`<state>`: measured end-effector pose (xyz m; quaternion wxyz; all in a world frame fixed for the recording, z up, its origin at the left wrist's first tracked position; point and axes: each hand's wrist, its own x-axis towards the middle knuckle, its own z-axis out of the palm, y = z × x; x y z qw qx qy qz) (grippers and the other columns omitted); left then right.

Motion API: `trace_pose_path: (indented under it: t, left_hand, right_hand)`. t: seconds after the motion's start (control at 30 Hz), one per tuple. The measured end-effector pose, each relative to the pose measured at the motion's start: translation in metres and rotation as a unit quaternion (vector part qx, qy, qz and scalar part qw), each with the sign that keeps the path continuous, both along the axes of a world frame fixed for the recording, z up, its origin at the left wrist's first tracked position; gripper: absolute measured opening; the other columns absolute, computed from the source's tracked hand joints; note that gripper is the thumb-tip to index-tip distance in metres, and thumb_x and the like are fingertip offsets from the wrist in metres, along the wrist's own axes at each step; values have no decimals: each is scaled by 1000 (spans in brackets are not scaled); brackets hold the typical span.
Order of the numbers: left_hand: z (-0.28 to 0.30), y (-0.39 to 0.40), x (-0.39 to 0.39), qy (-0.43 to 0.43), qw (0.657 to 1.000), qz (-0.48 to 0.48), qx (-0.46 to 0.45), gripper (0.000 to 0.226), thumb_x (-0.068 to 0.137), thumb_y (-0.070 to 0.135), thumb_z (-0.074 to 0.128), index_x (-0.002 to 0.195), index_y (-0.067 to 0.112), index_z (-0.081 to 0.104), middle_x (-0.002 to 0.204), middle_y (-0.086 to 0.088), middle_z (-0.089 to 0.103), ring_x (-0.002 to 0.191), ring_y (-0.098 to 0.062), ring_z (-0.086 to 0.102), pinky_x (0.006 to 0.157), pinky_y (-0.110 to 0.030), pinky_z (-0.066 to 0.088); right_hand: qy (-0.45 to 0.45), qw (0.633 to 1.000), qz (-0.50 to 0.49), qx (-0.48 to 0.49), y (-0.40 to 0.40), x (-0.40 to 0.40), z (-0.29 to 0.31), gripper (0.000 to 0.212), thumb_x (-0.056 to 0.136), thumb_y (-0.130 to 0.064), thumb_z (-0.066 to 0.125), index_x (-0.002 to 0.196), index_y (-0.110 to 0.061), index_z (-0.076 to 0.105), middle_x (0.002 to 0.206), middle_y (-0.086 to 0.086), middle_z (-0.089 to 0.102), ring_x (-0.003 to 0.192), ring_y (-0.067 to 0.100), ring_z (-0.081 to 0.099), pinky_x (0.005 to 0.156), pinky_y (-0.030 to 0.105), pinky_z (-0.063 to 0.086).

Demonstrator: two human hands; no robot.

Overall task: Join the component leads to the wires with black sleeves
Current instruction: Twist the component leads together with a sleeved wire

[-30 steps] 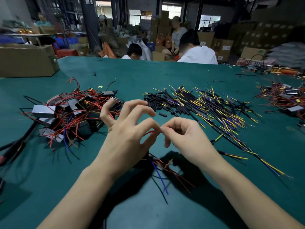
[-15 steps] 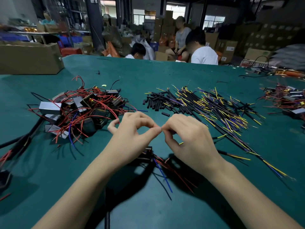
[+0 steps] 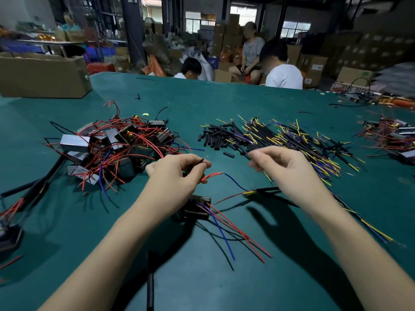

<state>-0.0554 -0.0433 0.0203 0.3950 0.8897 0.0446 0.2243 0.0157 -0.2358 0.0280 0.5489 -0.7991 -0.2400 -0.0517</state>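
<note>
Head view: your left hand (image 3: 177, 173) pinches a red component lead (image 3: 211, 176) mid-table; your right hand (image 3: 276, 163), held apart, grips a black-sleeved wire (image 3: 246, 153). Next, I judge, bring bare ends together.

Green table (image 3: 224, 102), cardboard box (image 3: 42, 75) at its far left edge, stacked cartons (image 3: 363, 52) behind, bright windows (image 3: 296, 28), dark pillar (image 3: 132, 28)
</note>
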Motion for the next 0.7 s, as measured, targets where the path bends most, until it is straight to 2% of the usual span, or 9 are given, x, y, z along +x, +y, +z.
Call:
trace_pose_path:
  t: [0.1,0.17,0.23,0.27,0.4,0.47,0.57,0.63,0.7]
  left_hand:
    - [0,-1,0,-4,1000,-4,-12,18,94,30,55,81,37,65,66,14,69,84,0,61,101,-46,36]
    - [0,-1,-1,-10,1000,-16,-14,19,94,31,55,79,37,65,64,14,68,81,-2,60,99,-48,38]
    - [0,-3,-2,-24,999,-36,-12,18,93,33,57,79,33,68,64,14,68,81,-7,61,97,-49,38]
    - [0,-3,-3,-31,998,-47,-10,18,92,34,58,79,31,69,65,15,68,82,-8,62,97,-49,38]
    - [-1,-4,-4,-21,997,-69,17,20,90,39,60,73,30,69,69,20,68,81,1,62,101,-47,31]
    - [0,-3,-3,-6,997,-72,18,23,89,40,60,69,31,67,69,21,68,81,1,62,101,-46,32]
    - [0,-2,-2,3,997,-77,15,25,87,41,61,66,29,65,67,23,66,79,-1,61,100,-48,35]
    - [-1,-3,-1,-2,996,-81,20,22,87,38,62,66,30,63,65,25,65,77,3,60,103,-48,32]
    - [-3,-3,0,-16,995,-87,37,19,87,36,63,69,33,61,66,26,63,77,6,57,106,-45,26]
  right_hand:
    - [18,999,-2,-43,-5,4,-4,17,92,-18,59,87,-8,72,85,6,73,80,21,64,85,34,49]
    - [8,997,30,-66,3,-2,-7,12,89,-19,63,86,-13,74,83,-1,74,83,16,66,80,24,49]
    - [-19,995,56,-83,12,-8,-10,6,85,-18,68,85,-19,75,80,-8,73,75,4,64,69,11,45]
    - [-27,994,62,-83,15,-11,-12,6,84,-17,70,83,-21,75,78,-9,73,72,2,63,67,10,43]
    - [-30,996,62,-51,21,-16,-19,9,85,-18,68,79,-23,71,73,-6,70,73,12,64,69,28,49]
    - [-61,995,70,-41,22,-18,-20,11,86,-15,67,80,-25,69,71,-3,67,67,15,59,65,29,46]
    - [-157,982,75,-70,24,-22,-17,10,85,-9,66,84,-19,67,66,-2,60,60,12,51,58,19,40]
    - [-232,964,66,-115,24,-23,-15,7,85,-7,65,84,-14,66,68,-2,57,63,14,51,58,20,39]
    - [-245,959,59,-128,24,-24,-14,8,87,-8,63,82,-12,65,70,-3,57,65,13,52,58,21,40]
